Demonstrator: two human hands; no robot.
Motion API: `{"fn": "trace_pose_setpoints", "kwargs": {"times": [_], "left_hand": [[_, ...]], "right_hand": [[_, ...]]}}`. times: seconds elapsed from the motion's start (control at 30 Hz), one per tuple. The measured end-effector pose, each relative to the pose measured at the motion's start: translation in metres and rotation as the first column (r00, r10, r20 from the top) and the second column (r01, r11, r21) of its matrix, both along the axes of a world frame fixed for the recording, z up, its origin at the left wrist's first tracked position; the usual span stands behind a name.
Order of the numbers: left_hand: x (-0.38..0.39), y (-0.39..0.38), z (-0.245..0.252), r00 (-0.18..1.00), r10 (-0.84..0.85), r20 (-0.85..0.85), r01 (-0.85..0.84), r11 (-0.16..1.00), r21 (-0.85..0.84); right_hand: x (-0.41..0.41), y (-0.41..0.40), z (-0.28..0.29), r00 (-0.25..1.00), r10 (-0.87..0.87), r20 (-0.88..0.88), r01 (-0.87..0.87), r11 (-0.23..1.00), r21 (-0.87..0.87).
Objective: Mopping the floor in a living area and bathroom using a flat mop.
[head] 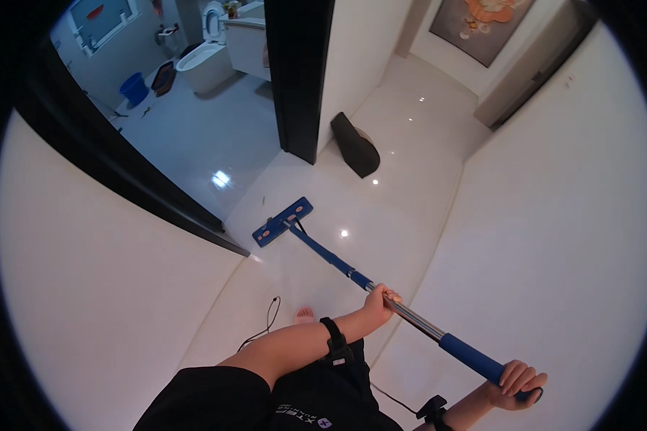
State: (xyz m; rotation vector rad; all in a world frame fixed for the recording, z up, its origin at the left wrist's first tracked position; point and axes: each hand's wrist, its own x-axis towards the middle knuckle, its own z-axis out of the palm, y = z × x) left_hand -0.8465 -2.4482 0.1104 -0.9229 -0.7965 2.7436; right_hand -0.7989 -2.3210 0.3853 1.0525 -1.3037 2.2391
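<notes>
A flat mop with a blue head point(283, 221) and a blue and steel pole point(418, 318) runs diagonally across the view. My left hand point(381, 303) is closed round the steel part of the pole, about midway along it. At the upper end, my right hand point(518, 384) grips the blue foam handle point(472, 356). The mop head lies flat on the glossy pale floor, just outside the black-framed bathroom doorway. Its underside is hidden.
A dark curved object point(356, 145) lies on the floor by the wall corner. Through the doorway are a toilet point(202, 67), a blue bucket point(135, 89) and a tray-like thing point(163, 78). A black cable point(269, 320) trails near a pink slipper point(304, 315). White walls flank the corridor.
</notes>
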Motion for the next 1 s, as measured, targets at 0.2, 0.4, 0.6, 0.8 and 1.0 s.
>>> {"fn": "trace_pose_setpoints", "kwargs": {"times": [0.2, 0.4, 0.6, 0.8, 1.0], "left_hand": [[0.012, -0.033, 0.032, 0.964, 0.263, -0.042, -0.261, 0.964, 0.043], [0.066, -0.066, 0.104, 0.9, 0.427, 0.089, -0.431, 0.902, 0.034], [0.068, -0.093, 0.11, 0.806, 0.582, 0.103, -0.575, 0.813, -0.094], [0.08, -0.102, 0.134, 0.775, 0.612, 0.158, -0.517, 0.758, -0.399], [0.081, -0.115, 0.136, 0.653, 0.732, 0.192, -0.552, 0.635, -0.541]], "right_hand": [[0.001, -0.013, 0.04, 0.958, 0.282, -0.047, -0.279, 0.958, 0.069], [0.035, -0.052, 0.109, 0.931, 0.364, -0.008, -0.36, 0.924, 0.13], [0.042, -0.061, 0.115, 0.913, 0.401, 0.069, -0.407, 0.904, 0.132], [0.042, -0.041, 0.12, 0.923, 0.37, 0.102, -0.382, 0.912, 0.15], [0.02, -0.035, 0.114, 0.883, 0.455, 0.117, -0.468, 0.871, 0.149]]}}
